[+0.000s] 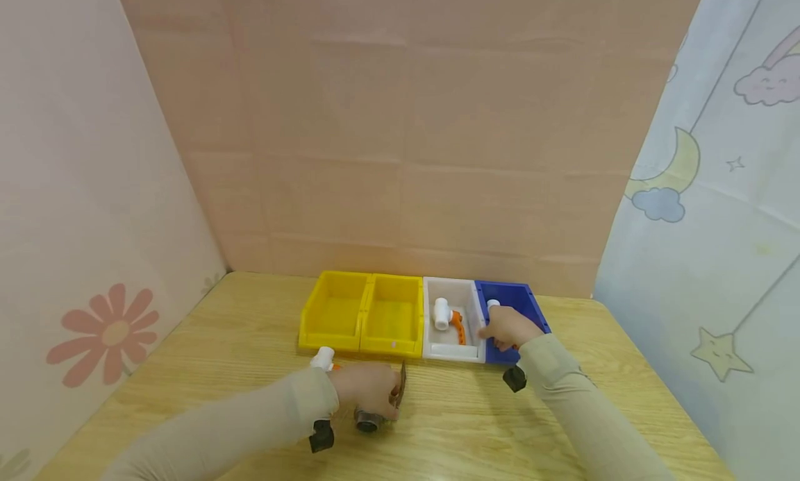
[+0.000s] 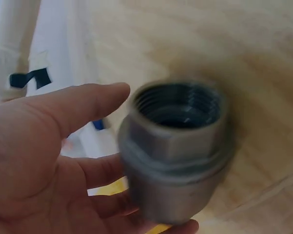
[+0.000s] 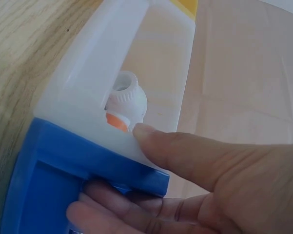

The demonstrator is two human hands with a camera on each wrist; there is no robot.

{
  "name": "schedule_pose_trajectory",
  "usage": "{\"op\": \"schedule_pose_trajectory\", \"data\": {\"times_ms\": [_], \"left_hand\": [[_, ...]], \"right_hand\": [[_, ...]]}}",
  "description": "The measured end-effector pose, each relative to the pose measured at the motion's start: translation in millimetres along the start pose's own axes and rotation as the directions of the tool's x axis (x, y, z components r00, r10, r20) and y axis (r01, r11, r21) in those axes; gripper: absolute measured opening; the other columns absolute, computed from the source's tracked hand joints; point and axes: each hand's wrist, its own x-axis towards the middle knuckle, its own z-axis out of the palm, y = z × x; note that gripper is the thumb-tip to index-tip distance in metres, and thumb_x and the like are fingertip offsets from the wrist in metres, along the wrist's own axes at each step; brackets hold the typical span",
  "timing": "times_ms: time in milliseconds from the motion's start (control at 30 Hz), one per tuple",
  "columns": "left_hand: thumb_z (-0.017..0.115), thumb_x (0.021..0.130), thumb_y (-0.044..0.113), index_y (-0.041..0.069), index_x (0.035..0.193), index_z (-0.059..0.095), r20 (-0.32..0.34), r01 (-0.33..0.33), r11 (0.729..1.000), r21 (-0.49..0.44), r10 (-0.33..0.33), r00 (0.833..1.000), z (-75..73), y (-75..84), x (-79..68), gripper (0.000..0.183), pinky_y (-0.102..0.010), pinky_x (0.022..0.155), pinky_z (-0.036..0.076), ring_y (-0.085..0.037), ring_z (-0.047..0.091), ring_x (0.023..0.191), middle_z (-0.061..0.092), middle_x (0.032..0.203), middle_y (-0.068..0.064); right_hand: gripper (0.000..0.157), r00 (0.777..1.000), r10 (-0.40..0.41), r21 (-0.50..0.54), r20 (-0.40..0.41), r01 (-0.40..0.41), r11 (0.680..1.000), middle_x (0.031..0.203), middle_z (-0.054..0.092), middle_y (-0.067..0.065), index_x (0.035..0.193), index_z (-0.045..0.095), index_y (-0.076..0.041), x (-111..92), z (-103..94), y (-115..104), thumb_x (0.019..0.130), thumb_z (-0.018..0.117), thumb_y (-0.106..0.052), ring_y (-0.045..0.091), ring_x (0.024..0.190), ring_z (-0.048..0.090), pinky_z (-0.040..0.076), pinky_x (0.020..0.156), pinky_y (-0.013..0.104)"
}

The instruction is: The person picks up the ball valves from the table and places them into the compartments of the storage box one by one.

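Note:
My left hand point(image 1: 369, 387) grips a threaded metal fitting point(image 2: 173, 156), fingers behind it and thumb beside its rim. A dark-mouthed metal piece point(image 1: 369, 420) shows just below that hand; whether it is part of the held fitting is unclear. By the left wrist lies a white plastic valve point(image 1: 323, 358) with some orange. My right hand point(image 1: 512, 326) reaches into the blue bin point(image 1: 535, 313), its thumb over the rim shared with the white bin point(image 3: 87, 83). Another white piece point(image 1: 493, 302) shows beside it. In the white bin sits a white valve point(image 1: 442, 314) with an orange handle.
Two yellow bins point(image 1: 337, 304) stand left of the white one, all in a row at the back of the wooden table point(image 1: 437, 425). A tan backdrop point(image 1: 400, 134) hangs behind. Printed sheets point(image 1: 706, 259) close off both sides.

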Motion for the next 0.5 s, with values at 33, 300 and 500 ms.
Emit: {"op": "schedule_pose_trajectory", "data": {"times_ms": [33,300,500], "left_hand": [[0.074,0.083,0.03,0.015,0.08,0.063,-0.009,-0.005,1.0,0.016,0.005,1.0,2.4,0.4,-0.1,0.019,-0.02,0.053,0.043,-0.004,0.05,0.058,0.057,0.07,0.007],[0.079,0.077,0.036,0.017,0.085,0.064,-0.047,0.038,0.992,0.123,-0.033,0.998,9.2,5.8,0.3,0.026,-0.022,0.053,0.044,-0.007,0.048,0.064,0.053,0.082,0.003],[0.082,0.075,0.036,0.015,0.101,0.067,-0.05,0.051,0.991,0.126,-0.045,0.998,11.7,8.6,-0.6,0.037,-0.022,0.059,0.046,-0.008,0.049,0.07,0.055,0.089,0.002]], "right_hand": [[0.047,1.0,-0.001,-0.001,0.0,0.001,1.0,0.082,0.061,0.013,0.122,0.048,0.012,-0.5,-0.5,-0.9,0.091,0.067,-0.017,0.022,0.068,0.064,0.056,0.065,0.034],[0.047,1.0,0.001,-0.029,-0.005,-0.001,1.0,0.08,0.062,0.013,0.12,0.049,0.012,2.3,0.3,-0.7,0.091,0.067,-0.02,0.022,0.068,0.064,0.056,0.066,0.034],[0.051,1.0,0.002,-0.01,0.002,-0.002,1.0,0.082,0.062,0.013,0.125,0.046,0.013,3.5,1.9,1.6,0.091,0.067,-0.019,0.022,0.069,0.064,0.056,0.066,0.034]]}}
